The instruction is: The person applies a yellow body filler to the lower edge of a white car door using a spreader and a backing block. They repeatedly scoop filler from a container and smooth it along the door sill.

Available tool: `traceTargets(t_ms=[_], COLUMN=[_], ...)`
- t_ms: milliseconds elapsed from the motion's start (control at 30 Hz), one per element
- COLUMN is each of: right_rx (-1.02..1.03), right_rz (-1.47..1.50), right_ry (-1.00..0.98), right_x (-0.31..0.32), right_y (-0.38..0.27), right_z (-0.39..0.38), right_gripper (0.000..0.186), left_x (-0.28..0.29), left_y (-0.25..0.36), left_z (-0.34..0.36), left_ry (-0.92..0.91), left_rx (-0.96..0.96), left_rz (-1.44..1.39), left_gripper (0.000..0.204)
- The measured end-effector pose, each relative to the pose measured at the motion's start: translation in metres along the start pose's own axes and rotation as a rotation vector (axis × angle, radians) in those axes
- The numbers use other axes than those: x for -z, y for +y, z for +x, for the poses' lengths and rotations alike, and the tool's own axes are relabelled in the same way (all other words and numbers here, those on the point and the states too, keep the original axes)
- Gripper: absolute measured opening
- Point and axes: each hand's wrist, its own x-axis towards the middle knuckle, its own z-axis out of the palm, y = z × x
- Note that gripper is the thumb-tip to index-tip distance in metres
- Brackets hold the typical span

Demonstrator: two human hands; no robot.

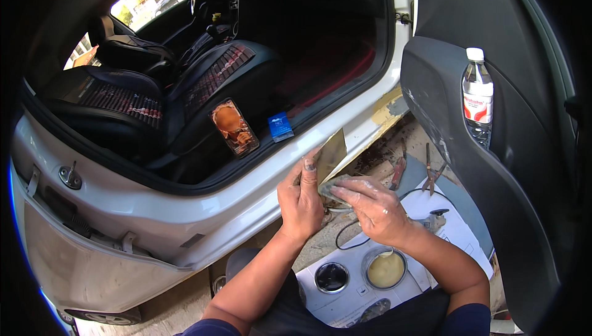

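Note:
Close beside the white car sill (259, 194), my left hand (300, 203) grips a thin, dull-metallic putty plate (335, 154), thumb along its face. My right hand (377, 208) pinches a small grey putty spreader (332, 192) near the plate's lower edge; whether the two touch is hard to make out. Pale smears mark the fingers of both hands. Yellowish putty (387, 114) covers a stretch of the sill farther along. Below my right hand stands an open tin of cream-coloured putty (386, 270), next to a round black-faced container (332, 277).
Pliers (433, 176) and a red-handled tool (398, 172) lie on the ground beyond a white sheet (459, 246). The open car door (450, 83) rises at right, a water bottle (478, 105) in its pocket. A phone (234, 127) and blue packet (280, 127) rest inside the doorway.

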Motion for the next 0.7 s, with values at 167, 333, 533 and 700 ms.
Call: traceTargets(t_ms=[167, 333, 533, 700], right_rx=[-0.038, -0.349, -0.187, -0.04], right_rz=[0.135, 0.909, 0.252, -0.148], right_ry=[0.098, 0.542, 0.263, 0.1], right_x=[0.02, 0.032, 0.009, 0.014], right_y=[0.012, 0.008, 0.007, 0.035], right_z=[0.003, 0.012, 0.006, -0.003], right_gripper=[0.034, 0.039, 0.045, 0.046], left_x=[0.005, -0.001, -0.001, 0.006], left_y=[0.005, 0.014, 0.007, 0.012], left_z=[0.012, 0.004, 0.0, 0.011], left_ry=[0.185, 0.093, 0.052, 0.074], left_rx=[0.179, 0.526, 0.664, 0.634], left_rz=[-0.301, -0.747, -0.921, -0.97], left_gripper=[0.052, 0.045, 0.046, 0.047])
